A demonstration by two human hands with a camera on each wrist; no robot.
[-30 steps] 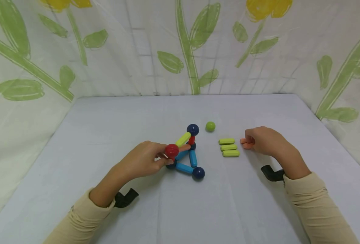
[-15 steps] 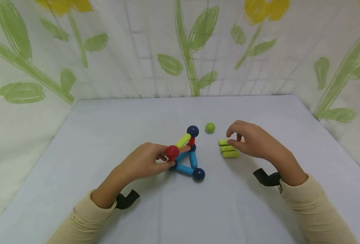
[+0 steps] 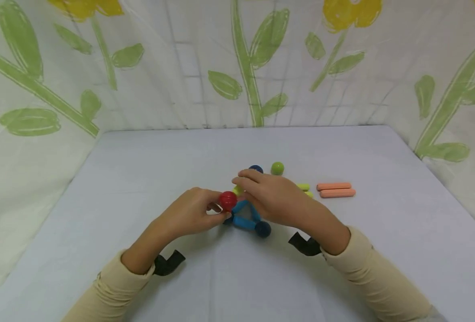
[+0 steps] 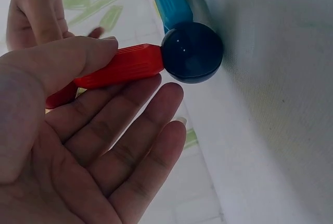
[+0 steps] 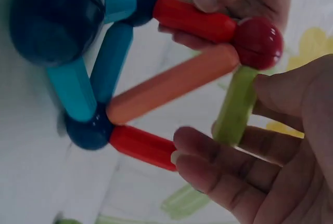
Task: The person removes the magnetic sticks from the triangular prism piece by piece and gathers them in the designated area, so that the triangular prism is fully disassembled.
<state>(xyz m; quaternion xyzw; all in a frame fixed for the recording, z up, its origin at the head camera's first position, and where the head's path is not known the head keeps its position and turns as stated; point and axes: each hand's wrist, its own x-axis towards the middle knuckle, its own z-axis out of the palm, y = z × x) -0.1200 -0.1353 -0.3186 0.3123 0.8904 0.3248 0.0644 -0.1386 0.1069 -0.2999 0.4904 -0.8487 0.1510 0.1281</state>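
Observation:
A frame of magnetic rods and balls stands on the table, with blue rods [image 3: 243, 222] and dark blue balls [image 3: 263, 229] forming its base triangle. My left hand [image 3: 189, 214] pinches an upright red rod [image 4: 127, 64] between thumb and fingers, just under a red ball [image 3: 227, 201]. Across the frame, my right hand [image 3: 279, 199] holds a yellow-green rod [image 5: 237, 109] joined to the red ball. An orange rod [image 5: 174, 83] slants from that ball down to a base ball. The right hand partly hides the frame's far side in the head view.
Loose yellow-green rods [image 3: 303, 186] lie right of the frame, partly covered by the right hand. Two orange rods [image 3: 337, 192] lie side by side farther right. A small green ball [image 3: 277, 168] rests behind. A flower-patterned curtain [image 3: 225, 85] hangs beyond the table.
My right hand has moved left from the loose orange rods, over the yellow-green ones, to the frame. The orange rods now show in full. The left hand keeps its hold.

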